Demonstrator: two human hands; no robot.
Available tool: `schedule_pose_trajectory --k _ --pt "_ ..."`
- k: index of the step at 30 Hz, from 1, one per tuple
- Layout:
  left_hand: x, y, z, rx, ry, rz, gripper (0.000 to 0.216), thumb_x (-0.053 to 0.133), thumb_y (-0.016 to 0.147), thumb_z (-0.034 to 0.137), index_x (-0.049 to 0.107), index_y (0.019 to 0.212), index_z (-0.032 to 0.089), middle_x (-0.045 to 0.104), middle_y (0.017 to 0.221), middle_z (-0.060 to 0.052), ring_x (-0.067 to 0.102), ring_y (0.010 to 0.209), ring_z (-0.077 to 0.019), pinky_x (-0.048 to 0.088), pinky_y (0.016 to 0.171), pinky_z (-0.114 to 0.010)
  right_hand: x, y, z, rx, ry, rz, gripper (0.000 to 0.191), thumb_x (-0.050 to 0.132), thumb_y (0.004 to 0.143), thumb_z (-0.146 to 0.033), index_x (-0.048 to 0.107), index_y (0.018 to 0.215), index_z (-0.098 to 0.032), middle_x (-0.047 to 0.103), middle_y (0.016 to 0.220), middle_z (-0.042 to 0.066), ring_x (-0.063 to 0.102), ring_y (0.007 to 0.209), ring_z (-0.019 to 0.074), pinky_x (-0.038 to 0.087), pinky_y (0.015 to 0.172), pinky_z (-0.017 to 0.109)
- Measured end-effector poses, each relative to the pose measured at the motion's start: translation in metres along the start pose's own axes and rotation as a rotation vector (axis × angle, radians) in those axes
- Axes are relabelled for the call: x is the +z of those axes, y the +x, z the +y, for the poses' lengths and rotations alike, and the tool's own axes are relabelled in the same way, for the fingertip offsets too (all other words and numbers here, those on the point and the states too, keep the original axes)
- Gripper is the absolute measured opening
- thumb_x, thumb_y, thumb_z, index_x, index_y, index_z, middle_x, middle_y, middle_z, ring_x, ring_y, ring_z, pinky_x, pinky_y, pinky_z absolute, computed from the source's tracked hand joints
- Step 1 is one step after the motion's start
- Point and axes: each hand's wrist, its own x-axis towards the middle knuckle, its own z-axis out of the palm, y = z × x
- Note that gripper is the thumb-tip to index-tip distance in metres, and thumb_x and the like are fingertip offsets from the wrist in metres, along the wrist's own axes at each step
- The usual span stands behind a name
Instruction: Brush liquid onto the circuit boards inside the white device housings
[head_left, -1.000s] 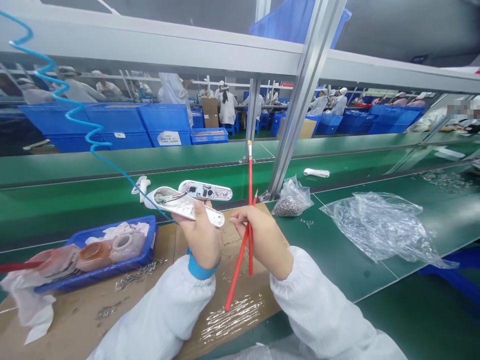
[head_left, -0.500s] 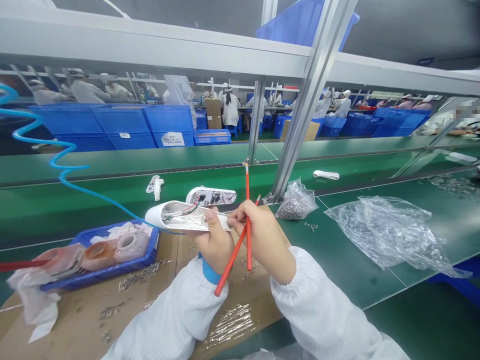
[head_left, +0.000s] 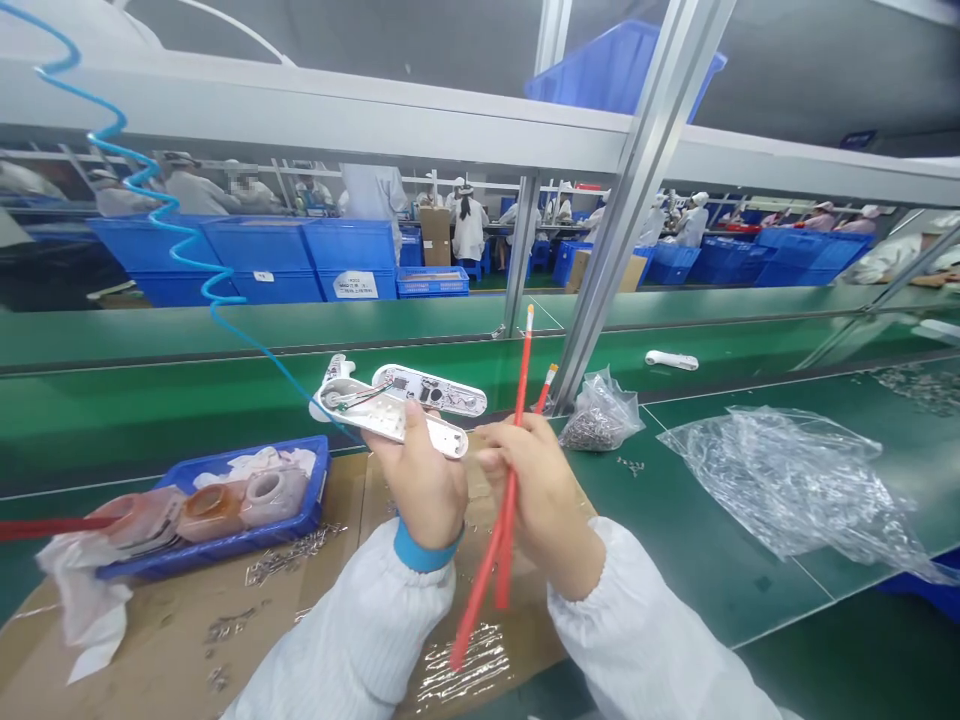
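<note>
My left hand [head_left: 421, 480] grips an opened white plastic housing [head_left: 390, 415], its thumb pressed on the inner side. Beside the housing lies its other half with a circuit board [head_left: 433, 392], joined by thin wires. My right hand [head_left: 544, 480] is closed around two red-handled paintbrushes [head_left: 519, 400], bristles upward, just right of the housing and apart from it. Below the hands is a cardboard sheet [head_left: 360, 640] with small metal parts [head_left: 289, 555] scattered on it. At left, a blue tray [head_left: 319, 500] holds bottle-like pots [head_left: 214, 508] and white cloth.
A coiled blue air hose [head_left: 180, 240] hangs at left, passing near the housing. A metal post [head_left: 637, 220] rises beyond my right hand. Bags of small parts [head_left: 604, 415] and clear plastic [head_left: 795, 480] lie at right. Another white piece [head_left: 671, 360] rests on the green belt [head_left: 742, 350].
My right hand has drawn back to the right from the housing's end, with the brushes in it. The housing has turned in my left hand, its right end tipping down. The view has shifted slightly.
</note>
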Motion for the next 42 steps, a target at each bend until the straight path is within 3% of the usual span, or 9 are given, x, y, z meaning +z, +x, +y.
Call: schedule_pose_trajectory --k 3,5,10,16,24,28,35,42 --pt "-0.012 0.010 -0.003 -0.030 -0.037 -0.137 0.053 0.061 0.081 0.031 0.036 0.128 0.030 0.056 0.123 -0.008 0.059 0.108 -0.0200 0.051 0.088 -0.033 -0.026 0.003 0.010 -0.054 0.021 0.141 0.018 0.041 0.097 -0.030 0.057 0.103 -0.023 0.065 0.098 0.008 0.053 0.094 0.0227 0.049 0.076 0.039" --pt "-0.024 0.014 -0.006 -0.107 0.020 -0.212 0.054 0.069 0.074 0.029 0.043 0.121 0.026 0.059 0.116 -0.009 0.062 0.102 -0.0215 0.052 0.084 -0.034 -0.042 0.005 0.012 -0.085 0.069 0.241 0.022 0.040 0.097 -0.039 0.057 0.101 -0.024 0.067 0.098 0.007 0.056 0.089 0.0226 0.049 0.075 0.041" --pt "-0.053 0.009 -0.012 -0.162 0.288 -0.347 0.051 0.075 0.067 0.033 0.050 0.110 0.023 0.065 0.107 -0.007 0.064 0.094 -0.0234 0.053 0.079 -0.037 -0.056 0.005 -0.005 -0.083 0.428 0.454 0.017 0.046 0.095 -0.036 0.059 0.095 -0.026 0.070 0.085 0.003 0.061 0.063 0.0189 0.048 0.051 0.035" --pt "-0.064 -0.001 -0.008 -0.025 0.471 -0.472 0.046 0.069 0.073 0.036 0.050 0.112 0.023 0.065 0.106 -0.007 0.065 0.093 -0.0235 0.051 0.080 -0.037 -0.056 -0.001 -0.022 0.062 0.633 0.384 0.022 0.042 0.096 -0.035 0.060 0.088 -0.025 0.071 0.075 0.003 0.060 0.051 0.0170 0.050 0.047 0.034" --pt "-0.073 -0.003 -0.011 0.101 0.508 -0.463 0.038 0.068 0.075 0.037 0.052 0.105 0.021 0.066 0.094 -0.007 0.065 0.082 -0.0230 0.051 0.070 -0.035 -0.055 -0.001 -0.020 0.184 0.694 0.301 0.021 0.039 0.097 -0.033 0.055 0.087 -0.025 0.072 0.075 0.002 0.060 0.050 0.0155 0.050 0.043 0.030" --pt "-0.078 -0.002 -0.014 0.135 0.527 -0.422 0.035 0.071 0.073 0.036 0.054 0.100 0.021 0.064 0.087 -0.006 0.064 0.078 -0.0230 0.050 0.067 -0.034 -0.057 -0.002 -0.020 0.187 0.726 0.276 0.020 0.040 0.097 -0.033 0.056 0.088 -0.025 0.072 0.076 0.003 0.060 0.050 0.0153 0.049 0.041 0.028" --pt "-0.086 0.002 -0.023 0.169 0.529 -0.452 0.040 0.069 0.076 0.037 0.052 0.107 0.020 0.064 0.098 -0.008 0.062 0.090 -0.0259 0.049 0.074 -0.038 -0.063 -0.004 -0.020 0.168 0.760 0.246 0.019 0.044 0.093 -0.026 0.062 0.089 -0.023 0.073 0.078 0.004 0.061 0.052 0.0164 0.047 0.040 0.027" --pt "-0.084 0.005 -0.024 0.140 0.534 -0.414 0.044 0.068 0.075 0.041 0.050 0.108 0.019 0.063 0.101 -0.010 0.062 0.092 -0.0266 0.050 0.077 -0.041 -0.093 -0.015 -0.020 0.091 0.695 0.248 0.024 0.045 0.094 -0.029 0.067 0.092 -0.020 0.071 0.073 0.006 0.063 0.058 0.0193 0.048 0.046 0.029"
